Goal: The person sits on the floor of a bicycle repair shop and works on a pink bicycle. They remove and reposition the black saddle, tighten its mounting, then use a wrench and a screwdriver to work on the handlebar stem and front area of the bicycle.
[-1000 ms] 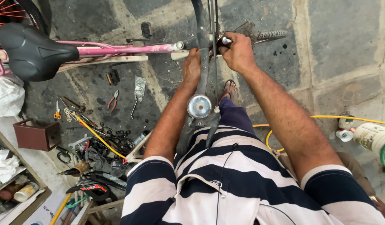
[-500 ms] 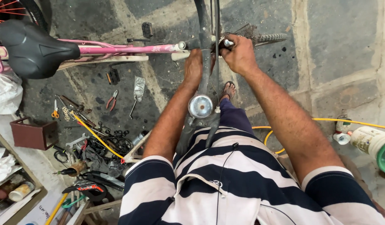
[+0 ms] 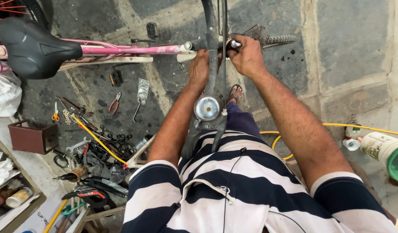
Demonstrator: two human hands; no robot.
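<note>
Seen from above, a person in a navy-and-white striped shirt point(image 3: 233, 190) stands over a black-tyred bicycle wheel point(image 3: 216, 26) held upright between the legs, so that the body steadies it while both hands work at its hub. The left hand point(image 3: 200, 69) is wrapped around the left side of the wheel by the axle, fingers curled tight on it, apparently to keep it from turning or tipping. The right hand point(image 3: 247, 56) is closed in a fist on the right end of the axle, just beside the dark toothed sprocket cluster point(image 3: 233, 39); a small silver end shows at the thumb, but whether it is a tool or the axle tip cannot be told. Below the hands a round chrome bicycle bell point(image 3: 206, 108) sits on a dark bar that leans against the person's front, close under the wheel. One sandalled foot point(image 3: 236, 92) rests on the stone-paved floor point(image 3: 350, 43) beside it. To the left, a pink bicycle frame point(image 3: 130, 49) with a black padded saddle point(image 3: 33, 47) lies across the view, its tube ending near the left hand. Further left, within reach on the ground, lie red-handled pliers point(image 3: 115, 101), orange-handled scissors point(image 3: 55, 114), a silver spanner point(image 3: 77, 146) and a brown rectangular box point(image 3: 31, 137). At the right stand a white-and-green plastic bucket point(image 3: 386, 151) and a yellow hose point(image 3: 358, 127).
</note>
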